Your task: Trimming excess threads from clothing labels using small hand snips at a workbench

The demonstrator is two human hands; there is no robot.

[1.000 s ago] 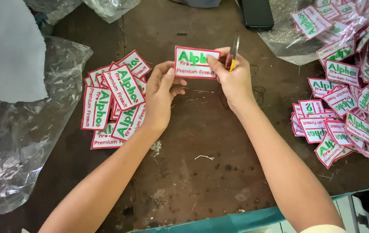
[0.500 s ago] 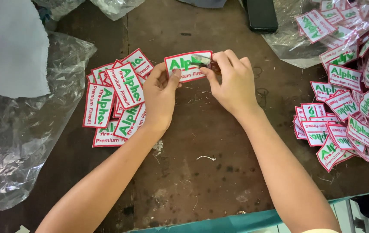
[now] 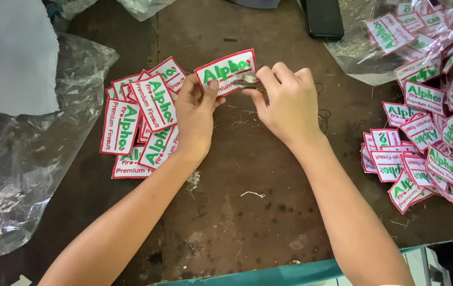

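We had one view only, from the head camera: it looked steeply down from close above onto the dark surface (image 3: 269, 175), facing forward over both forearms.

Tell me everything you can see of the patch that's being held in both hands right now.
The patch is a white, flat rectangle with a red stitched border, green lettering and smaller red lettering; it looks like embroidered fabric. It is tilted, right end raised, face up above the dark worktable. The left hand pinches its lower left edge. The right hand presses a small metal tool, apparently thread snips, against its right part. It lies apart from the piles on either side.
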